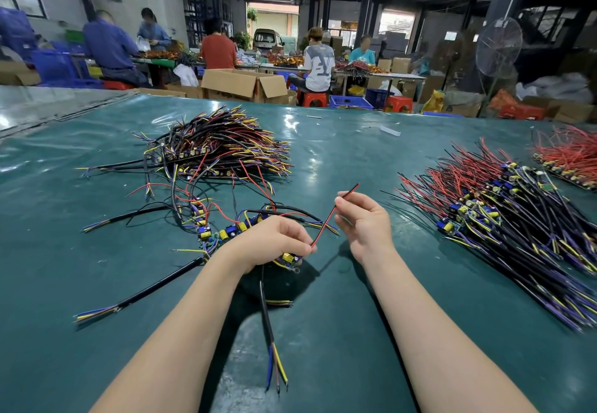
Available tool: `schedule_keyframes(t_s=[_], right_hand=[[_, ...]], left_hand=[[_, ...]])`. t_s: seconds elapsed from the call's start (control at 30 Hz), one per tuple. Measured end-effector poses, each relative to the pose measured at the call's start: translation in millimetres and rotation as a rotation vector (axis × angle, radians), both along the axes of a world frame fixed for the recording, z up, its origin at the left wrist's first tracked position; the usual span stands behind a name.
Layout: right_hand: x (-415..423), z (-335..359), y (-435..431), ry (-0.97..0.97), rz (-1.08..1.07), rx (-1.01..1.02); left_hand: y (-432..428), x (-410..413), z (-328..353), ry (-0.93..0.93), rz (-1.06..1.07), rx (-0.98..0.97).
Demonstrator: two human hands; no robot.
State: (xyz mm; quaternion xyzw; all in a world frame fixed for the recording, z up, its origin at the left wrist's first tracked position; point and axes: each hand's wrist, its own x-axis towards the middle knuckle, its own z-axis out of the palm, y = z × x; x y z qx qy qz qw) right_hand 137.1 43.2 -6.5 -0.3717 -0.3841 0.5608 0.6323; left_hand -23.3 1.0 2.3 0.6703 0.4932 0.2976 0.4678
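My left hand (274, 243) grips a small circuit board with a yellow capacitor (288, 258) just above the green table. A black cable (267, 312) with blue, yellow and red ends trails from the board toward me. A thin red and black wire (325, 222) rises from the board to the upper right. My right hand (363, 220) pinches that wire between thumb and forefinger near its far end, whose tip sticks out past the fingers.
A row of loose boards with wires (213, 228) lies left of my hands, behind it a big heap of wired boards (219, 144). Two more heaps lie at right (504, 215) and far right (571, 157). The green table (339, 332) stretches wide. People work at benches beyond.
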Motion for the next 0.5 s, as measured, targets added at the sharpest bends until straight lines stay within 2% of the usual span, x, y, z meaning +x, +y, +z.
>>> schedule_keyframes(t_s=[0.17,0.5], right_hand=[[2.5,0.7,2.3,0.053,-0.113,0.023],[7.1,5.3,4.3,0.208,-0.1,-0.109]], left_hand=[[-3.2,0.7,2.0,0.018,-0.013,-0.005],[-5.8,3.2,6.2,0.042,-0.04,-0.021]])
